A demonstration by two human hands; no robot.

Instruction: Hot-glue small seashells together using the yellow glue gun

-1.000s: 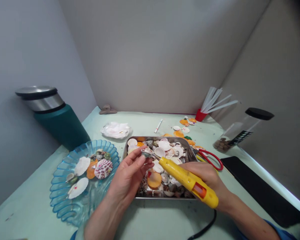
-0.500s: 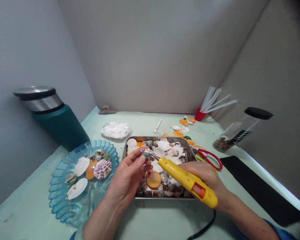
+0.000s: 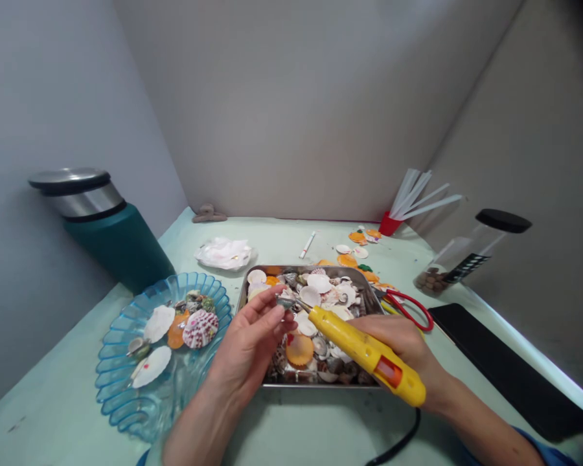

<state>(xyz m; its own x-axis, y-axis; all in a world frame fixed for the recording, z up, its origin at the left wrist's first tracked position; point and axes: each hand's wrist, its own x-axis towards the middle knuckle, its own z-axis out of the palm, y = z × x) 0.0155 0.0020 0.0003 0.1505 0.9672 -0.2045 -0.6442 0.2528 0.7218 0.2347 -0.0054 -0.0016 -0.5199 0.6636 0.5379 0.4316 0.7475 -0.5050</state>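
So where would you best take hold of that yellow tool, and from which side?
The yellow tool is probably best held by its thick body, from the right, where the right hand grips it. That part is long and broad, while the narrow metal tip points left toward the small piece in the left hand, so I'd avoid the tip.

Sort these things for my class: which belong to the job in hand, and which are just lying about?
Likely in the job:
small grey-green piece, held, perhaps a shell
yellow corded tool, held, likely a glue gun
metal tray of shells
blue scalloped plate of shells

Seemingly lying about:
teal bottle
black-lidded jar
red-handled scissors
white marker
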